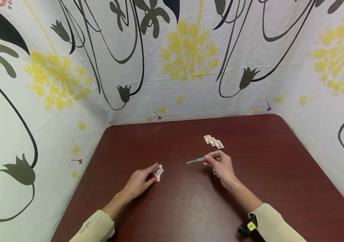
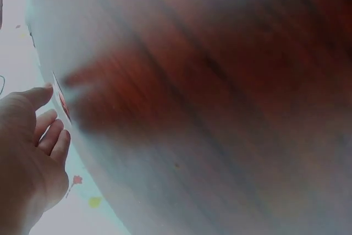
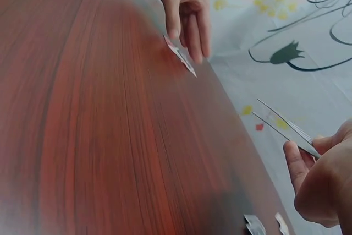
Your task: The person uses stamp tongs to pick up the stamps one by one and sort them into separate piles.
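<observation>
On the table, a small pile of printed cards or stickers [image 1: 158, 172], with red showing at its left edge, lies between the thumb and index finger of my left hand [image 1: 138, 183]. The pile shows edge-on by that hand in the right wrist view. To the right, my right hand [image 1: 221, 166] pinches metal tweezers [image 1: 198, 159] above the table, their tips pointing left toward the pile. Those tips are apart with nothing between them in the right wrist view. Beneath the right hand, more small printed pieces [image 1: 215, 172] are partly hidden.
An overlapping row of small printed pieces [image 1: 213, 142] lies beyond the right hand. The dark red-brown wooden table [image 1: 172, 208] has a rounded far edge, against white floral cloth [image 1: 147, 94] on the back and sides. A black device [image 1: 247, 228] sits at the right wrist.
</observation>
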Available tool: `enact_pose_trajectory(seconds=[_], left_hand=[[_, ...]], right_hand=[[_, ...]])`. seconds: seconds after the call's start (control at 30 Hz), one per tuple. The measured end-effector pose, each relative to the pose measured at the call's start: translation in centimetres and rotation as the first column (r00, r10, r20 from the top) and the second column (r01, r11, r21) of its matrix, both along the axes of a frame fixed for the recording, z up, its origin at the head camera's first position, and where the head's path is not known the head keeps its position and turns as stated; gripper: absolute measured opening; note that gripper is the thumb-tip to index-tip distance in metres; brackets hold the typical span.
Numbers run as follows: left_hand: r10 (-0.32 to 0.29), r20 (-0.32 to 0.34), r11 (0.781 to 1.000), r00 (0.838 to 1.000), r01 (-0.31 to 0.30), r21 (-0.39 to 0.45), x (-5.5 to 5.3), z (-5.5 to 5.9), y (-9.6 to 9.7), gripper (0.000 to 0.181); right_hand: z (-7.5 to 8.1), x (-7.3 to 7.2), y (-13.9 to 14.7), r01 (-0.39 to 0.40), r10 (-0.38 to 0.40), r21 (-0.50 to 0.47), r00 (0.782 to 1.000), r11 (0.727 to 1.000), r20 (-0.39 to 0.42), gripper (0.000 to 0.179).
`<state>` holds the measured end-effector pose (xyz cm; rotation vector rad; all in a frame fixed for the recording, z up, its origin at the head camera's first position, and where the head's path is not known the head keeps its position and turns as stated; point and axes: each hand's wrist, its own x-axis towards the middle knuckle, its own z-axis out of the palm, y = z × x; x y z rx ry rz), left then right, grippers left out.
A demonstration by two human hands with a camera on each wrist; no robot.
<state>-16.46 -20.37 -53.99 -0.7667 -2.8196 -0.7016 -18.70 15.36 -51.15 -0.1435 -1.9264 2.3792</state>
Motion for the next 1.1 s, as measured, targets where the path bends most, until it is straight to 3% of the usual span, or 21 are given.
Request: enact_pose_trajectory(seconds=[0.5, 0.8, 1.1], left_hand=[[0.029, 0.044, 1.000, 0.999, -0.029, 0.002, -0.2, -0.5, 0.0, 0.064], [0.015, 0.025, 1.000, 1.000, -0.015, 0.006, -0.3, -0.8, -0.1, 0.064], [0.007, 0.009, 1.000, 1.000, -0.007, -0.007, -0.4, -0.8, -0.2, 0.064]], right_hand=[[-1.9, -1.6, -6.9, -0.099, 0.102, -0.068, 0.994, 0.993, 0.043, 0.012], [-2.8, -2.2, -8.9, -0.139, 0.139, -0.026, 0.990, 0.990, 0.013, 0.008], [-3.2, -2.4, -9.9, -0.142, 0.142, 0.003, 0.989, 0.990, 0.034, 0.011]])
